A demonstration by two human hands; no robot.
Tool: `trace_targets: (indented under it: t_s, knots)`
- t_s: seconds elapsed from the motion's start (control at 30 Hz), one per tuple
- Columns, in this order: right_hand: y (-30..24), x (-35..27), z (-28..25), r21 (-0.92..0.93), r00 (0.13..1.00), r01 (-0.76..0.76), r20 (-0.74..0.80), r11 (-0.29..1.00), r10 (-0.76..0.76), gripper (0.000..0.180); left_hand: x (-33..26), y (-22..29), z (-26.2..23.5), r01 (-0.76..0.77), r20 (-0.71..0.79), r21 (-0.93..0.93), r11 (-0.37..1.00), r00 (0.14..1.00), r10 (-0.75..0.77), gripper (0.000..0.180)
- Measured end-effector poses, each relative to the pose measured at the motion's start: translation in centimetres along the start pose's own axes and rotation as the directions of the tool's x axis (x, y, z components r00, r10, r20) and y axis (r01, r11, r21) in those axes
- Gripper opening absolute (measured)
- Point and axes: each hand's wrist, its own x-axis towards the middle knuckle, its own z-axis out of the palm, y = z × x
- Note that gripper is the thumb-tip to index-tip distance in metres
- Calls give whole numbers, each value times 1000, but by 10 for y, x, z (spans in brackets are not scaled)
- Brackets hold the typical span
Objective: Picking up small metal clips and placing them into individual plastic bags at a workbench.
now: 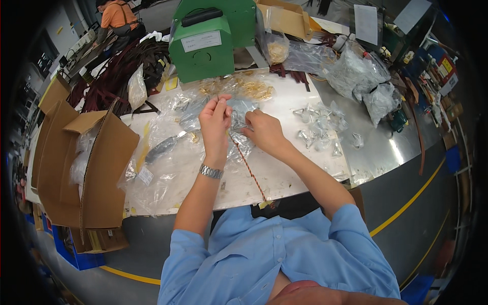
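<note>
My left hand (215, 121) is raised over the white table (284, 175), its fingertips pinched on a small gold metal piece near a clear plastic bag (239, 114). My right hand (264, 131) is beside it, fingers closed on the same clear bag. A thin red-and-tan braided cord (247, 165) runs from between my hands down toward the table's near edge. A pile of gold metal fittings (254, 90) lies just beyond my hands.
A green machine (208, 40) stands at the back. Small sealed clear bags (320, 127) lie to the right, larger bags (356, 76) farther back. An open cardboard box (96, 168) stands at the left with dark straps (122, 76) behind. Another person in orange (117, 18) works far left.
</note>
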Motion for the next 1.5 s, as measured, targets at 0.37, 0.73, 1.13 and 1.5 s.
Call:
trace_targets:
  t_s: [0.37,0.73,1.13,1.5]
  knots:
    - [31,-35,-49,298,989,-136,96,945,112,13,6,-20,-13,-239,152,594,768,971,185,26]
    - [43,-77,-55,866,960,-273,214,419,181,14,-11,-14,9,58,256,798,600,868,-425,35]
    - [33,-107,-49,870,850,-371,459,-325,258,25,-44,-42,36,-55,241,498,866,967,-78,19]
    - [39,-107,-69,936,833,-336,244,104,496,22,-43,-32,34,106,278,404,909,932,-232,19]
